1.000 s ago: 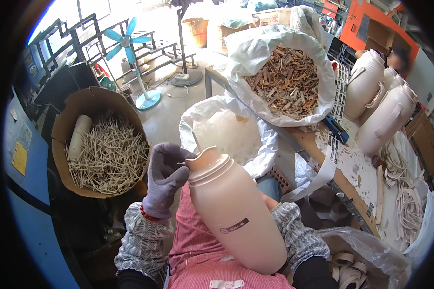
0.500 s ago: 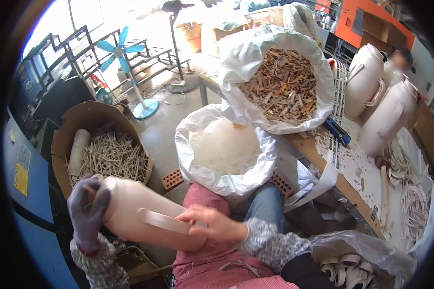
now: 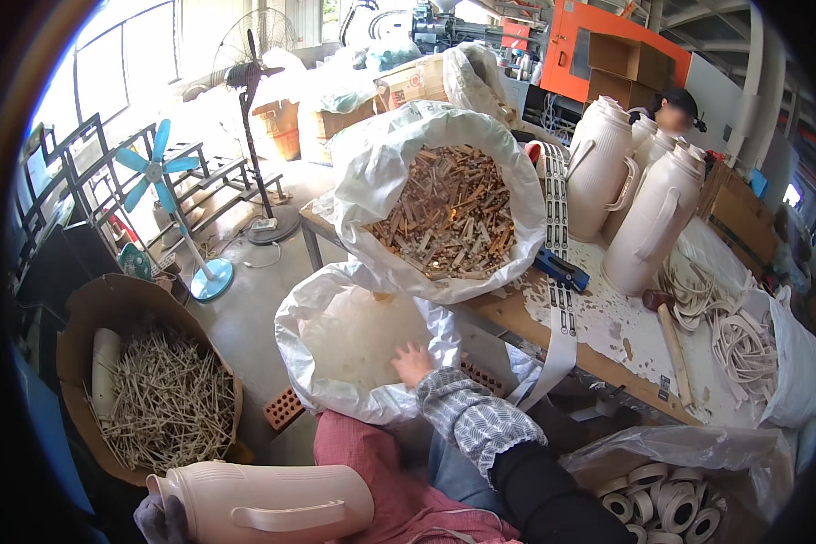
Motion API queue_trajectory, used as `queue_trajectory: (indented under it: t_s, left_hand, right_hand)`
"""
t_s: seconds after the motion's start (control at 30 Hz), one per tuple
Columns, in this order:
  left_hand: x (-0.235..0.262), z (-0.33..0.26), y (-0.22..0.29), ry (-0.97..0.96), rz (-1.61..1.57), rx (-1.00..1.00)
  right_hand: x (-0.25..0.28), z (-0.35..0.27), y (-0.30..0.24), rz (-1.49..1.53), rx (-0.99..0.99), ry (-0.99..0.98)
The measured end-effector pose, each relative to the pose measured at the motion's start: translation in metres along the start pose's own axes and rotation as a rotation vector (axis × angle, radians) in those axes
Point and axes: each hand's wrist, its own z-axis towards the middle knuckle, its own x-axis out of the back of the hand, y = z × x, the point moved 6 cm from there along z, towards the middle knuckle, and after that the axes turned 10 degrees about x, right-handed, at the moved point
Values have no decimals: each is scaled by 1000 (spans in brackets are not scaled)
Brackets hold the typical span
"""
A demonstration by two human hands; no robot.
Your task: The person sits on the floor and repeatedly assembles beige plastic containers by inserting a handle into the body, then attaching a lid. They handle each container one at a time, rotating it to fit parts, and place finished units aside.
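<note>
A cream plastic jug (image 3: 263, 503) with a side handle lies flat across my lap at the bottom left. My gloved left hand (image 3: 159, 521) grips its end at the lower edge, mostly hidden under it. My bare right hand (image 3: 412, 363) reaches forward with fingers spread into the open white sack (image 3: 335, 335) of pale small parts that stands on the floor in front of my knees. It holds nothing that I can see. My patterned sleeve runs back from that hand.
On the table stand a big sack of brown sticks (image 3: 444, 213), several cream jugs (image 3: 653, 218), a hammer (image 3: 671, 335) and coiled cords (image 3: 743, 344). A cardboard box of pale sticks (image 3: 154, 399) is at the left, a blue fan (image 3: 159, 163) behind it. A bag of white rings (image 3: 662, 499) lies right. A person (image 3: 671, 109) stands beyond the table.
The jug swung from upright on my lap down to lying flat at the lower left. My right hand let go of its handle and reached into the white sack.
</note>
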Motion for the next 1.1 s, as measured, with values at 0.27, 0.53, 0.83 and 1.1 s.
queue_trajectory:
  t_s: [0.27, 0.53, 0.83, 1.1]
  left_hand:
    - [46, 61, 61, 583, -1, -325]
    - [17, 57, 127, 805, 397, -945]
    - [-215, 30, 240, 62, -298, -1203]
    - [-282, 39, 266, -124, -242, -907]
  right_hand:
    - [20, -1, 20, -98, 113, 310]
    - [91, -73, 55, 1014, -220, 604]
    - [268, -188, 29, 1559, 246, 867]
    - [290, -203, 3, 1588, 206, 575]
